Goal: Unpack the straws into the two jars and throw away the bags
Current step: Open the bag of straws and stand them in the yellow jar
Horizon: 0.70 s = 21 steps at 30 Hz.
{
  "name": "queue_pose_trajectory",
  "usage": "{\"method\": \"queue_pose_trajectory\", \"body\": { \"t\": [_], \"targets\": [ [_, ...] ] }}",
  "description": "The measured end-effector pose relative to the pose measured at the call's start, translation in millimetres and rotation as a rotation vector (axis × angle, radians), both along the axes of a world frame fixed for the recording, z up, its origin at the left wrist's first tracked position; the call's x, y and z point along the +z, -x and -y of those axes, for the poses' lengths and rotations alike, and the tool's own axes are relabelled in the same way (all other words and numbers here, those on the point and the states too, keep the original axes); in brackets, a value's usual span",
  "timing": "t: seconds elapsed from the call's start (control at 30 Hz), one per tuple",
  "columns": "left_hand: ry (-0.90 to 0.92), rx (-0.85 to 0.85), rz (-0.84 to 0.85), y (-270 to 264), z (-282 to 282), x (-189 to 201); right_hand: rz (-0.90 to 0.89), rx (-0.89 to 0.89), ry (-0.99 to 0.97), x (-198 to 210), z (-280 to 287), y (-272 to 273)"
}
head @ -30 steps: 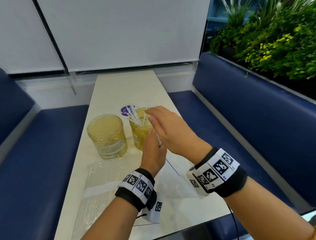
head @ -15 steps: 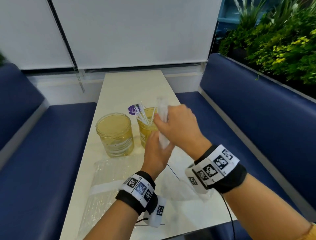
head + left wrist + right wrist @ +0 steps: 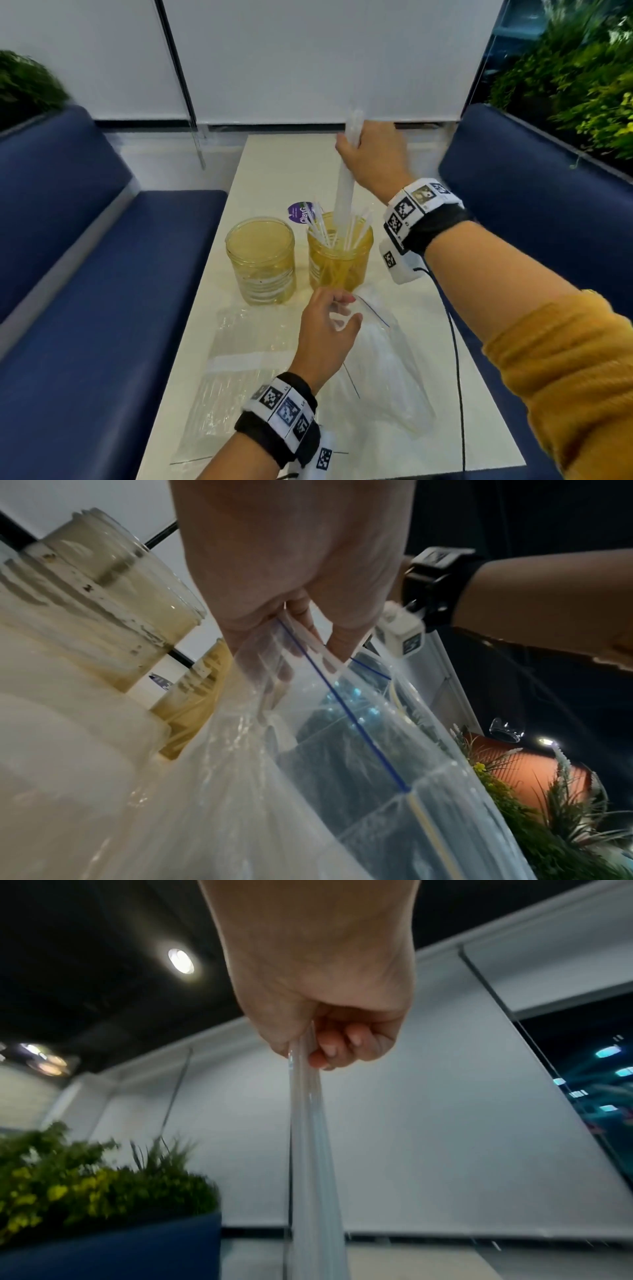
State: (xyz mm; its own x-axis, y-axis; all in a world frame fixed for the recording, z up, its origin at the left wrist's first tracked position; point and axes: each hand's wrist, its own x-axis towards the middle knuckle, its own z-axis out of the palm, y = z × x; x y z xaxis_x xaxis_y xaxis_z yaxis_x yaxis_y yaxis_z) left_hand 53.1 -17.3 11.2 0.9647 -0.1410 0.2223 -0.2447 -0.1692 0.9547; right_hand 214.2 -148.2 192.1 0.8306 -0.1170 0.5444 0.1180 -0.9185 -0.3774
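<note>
My right hand (image 3: 373, 161) is curled into a fist round a bunch of wrapped straws (image 3: 344, 192), and in the right wrist view my fingers (image 3: 337, 1045) close tight on the top of that bunch (image 3: 310, 1150) so none slip out. I hold it upright near the top centre of the head view, its lower end pointing down into the mouth of the right jar (image 3: 339, 253), because I judge a straight drop is the surest way to get them all in. That jar already has loose straws (image 3: 320, 224) fanned against its rim. My left hand (image 3: 325, 337), lower centre, pinches the lip of the zip bag (image 3: 383, 370) by its blue seal line; the left wrist view shows my fingers (image 3: 337, 639) holding that edge (image 3: 342, 715) up, I think to keep the mouth open for another reach. The bag lies on the counter (image 3: 284, 171), touching the foot of the right jar. The left jar (image 3: 261, 260) stands just beside the right one and shows no straws. A second clear bag (image 3: 236, 363) lies flat at lower left, full or not I cannot tell. A purple sticker (image 3: 297, 212) lies behind the jars.
</note>
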Motion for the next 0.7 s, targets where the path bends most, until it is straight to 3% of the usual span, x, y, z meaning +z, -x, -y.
{"method": "queue_pose_trajectory", "body": {
  "t": [0.2, 0.37, 0.53, 0.7],
  "targets": [
    [-0.015, -0.025, -0.029, 3, -8, -3, -0.454, -0.007, 0.026, -85, 10, -17],
    [-0.031, -0.037, -0.05, 0, -9, -1, -0.718, 0.019, 0.041, -100, 20, -5],
    [-0.104, -0.071, -0.018, -6, -8, 8, -0.702, -0.038, 0.024, -74, 33, 19],
    [-0.422, -0.14, 0.181, -13, -3, 27, -0.428, -0.155, 0.165, -29, 33, 71]
  ]
}}
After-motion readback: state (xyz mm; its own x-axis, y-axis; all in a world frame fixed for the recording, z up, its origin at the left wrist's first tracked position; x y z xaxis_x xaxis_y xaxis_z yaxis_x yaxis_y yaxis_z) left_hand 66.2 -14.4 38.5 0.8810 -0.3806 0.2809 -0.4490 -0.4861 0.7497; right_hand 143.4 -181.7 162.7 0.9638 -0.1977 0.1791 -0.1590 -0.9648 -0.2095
